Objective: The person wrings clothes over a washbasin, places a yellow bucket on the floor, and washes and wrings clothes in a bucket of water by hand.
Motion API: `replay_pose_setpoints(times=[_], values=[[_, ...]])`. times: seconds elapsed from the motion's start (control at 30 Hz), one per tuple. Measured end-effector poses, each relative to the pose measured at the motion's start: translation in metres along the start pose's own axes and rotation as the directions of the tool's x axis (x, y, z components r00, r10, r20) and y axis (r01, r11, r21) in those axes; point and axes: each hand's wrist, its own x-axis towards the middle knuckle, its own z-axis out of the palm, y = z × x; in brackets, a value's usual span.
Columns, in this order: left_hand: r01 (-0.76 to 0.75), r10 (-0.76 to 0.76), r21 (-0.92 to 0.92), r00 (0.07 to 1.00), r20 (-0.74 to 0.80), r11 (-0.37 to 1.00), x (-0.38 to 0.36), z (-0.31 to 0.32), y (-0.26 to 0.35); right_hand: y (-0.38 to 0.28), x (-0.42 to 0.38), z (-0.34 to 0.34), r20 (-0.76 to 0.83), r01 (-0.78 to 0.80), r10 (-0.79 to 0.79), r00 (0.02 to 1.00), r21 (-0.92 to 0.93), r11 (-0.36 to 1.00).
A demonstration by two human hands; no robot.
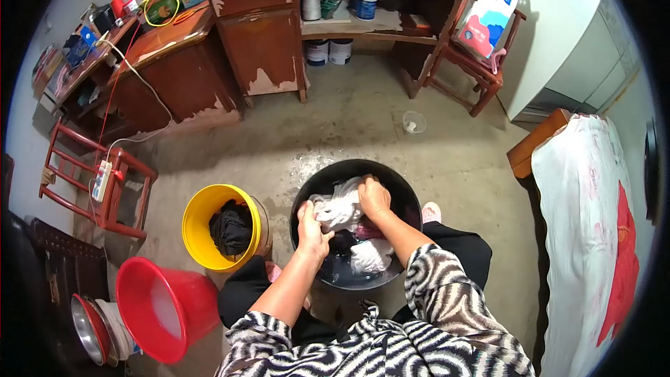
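A round black tub (400,176) stands on the floor between my feet. Over it, a wet white cloth (340,208) is stretched between both hands. My left hand (312,229) is closed on the cloth's left end, near the tub's left rim. Closed on its right end is my right hand (373,195), inside the tub's outline. Below the hands, another white cloth (371,257) lies in the tub beside dark and maroon cloth, partly hidden by my right forearm.
Left of the tub is a yellow bucket (195,237) with dark cloth inside. A red bucket (197,307) and metal basins (88,331) stand at lower left. A clear plastic cup (414,122) sits on the floor ahead. A bed (576,237) is at right, a desk (258,49) in front.
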Motion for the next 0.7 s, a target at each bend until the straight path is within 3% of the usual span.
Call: replay_pose_setpoints(times=[0.07, 0.13, 0.17, 0.2, 0.27, 0.4, 0.47, 0.53, 0.57, 0.6, 0.63, 0.67, 0.7], values=[[0.012, -0.005, 0.104, 0.998, -0.07, 0.994, 0.007, -0.005, -0.003, -0.002, -0.004, 0.007, 0.165, -0.011, 0.037, 0.986, -0.155, 0.988], [0.043, -0.035, 0.081, 0.995, -0.091, 0.996, 0.0, -0.002, -0.006, -0.019, -0.022, 0.006, 0.419, 0.186, -0.019, 0.908, -0.361, 0.914], [0.045, -0.034, 0.089, 0.992, -0.121, 0.995, 0.001, -0.002, -0.011, -0.015, -0.026, 0.019, 0.522, 0.263, -0.046, 0.852, -0.35, 0.899], [0.058, -0.044, 0.099, 0.99, -0.132, 0.993, 0.002, -0.004, -0.015, -0.017, -0.029, 0.02, 0.555, 0.361, -0.129, 0.822, -0.332, 0.871], [0.074, -0.061, 0.09, 0.988, -0.143, 0.993, 0.004, -0.005, -0.02, -0.02, -0.025, 0.02, 0.624, 0.401, -0.099, 0.775, -0.364, 0.841], [0.09, -0.081, 0.058, 0.987, -0.142, 0.994, 0.01, -0.012, -0.019, 0.006, -0.017, 0.069, 0.55, 0.359, -0.078, 0.831, -0.426, 0.831], [0.086, -0.075, 0.076, 0.988, -0.138, 0.993, 0.01, -0.011, -0.014, -0.018, -0.01, 0.039, 0.662, 0.589, -0.186, 0.726, -0.459, 0.665], [0.109, -0.104, 0.027, 0.984, -0.148, 0.994, 0.017, -0.014, -0.015, -0.025, -0.005, 0.019, 0.395, 0.613, -0.479, 0.784, -0.374, 0.695], [0.118, -0.115, 0.017, 0.984, -0.136, 0.993, 0.019, -0.016, -0.016, -0.023, -0.001, 0.025, 0.269, 0.397, -0.357, 0.895, -0.111, 0.911], [0.119, -0.116, 0.015, 0.984, -0.132, 0.993, 0.021, -0.016, -0.016, -0.028, 0.002, 0.023, 0.188, 0.141, -0.178, 0.966, 0.196, 0.97], [0.157, -0.158, -0.017, 0.976, -0.149, 0.987, 0.022, -0.014, -0.015, -0.031, 0.006, 0.019, 0.119, 0.015, -0.106, 0.987, 0.595, 0.803], [0.195, -0.2, -0.048, 0.966, -0.164, 0.98, 0.024, -0.012, -0.014, -0.03, 0.008, 0.012, 0.245, -0.127, -0.11, 0.963, 0.779, 0.614], [0.207, -0.206, -0.011, 0.965, -0.159, 0.978, 0.02, -0.007, -0.012, -0.035, 0.005, 0.004, 0.279, -0.171, -0.105, 0.954, 0.801, 0.574]])
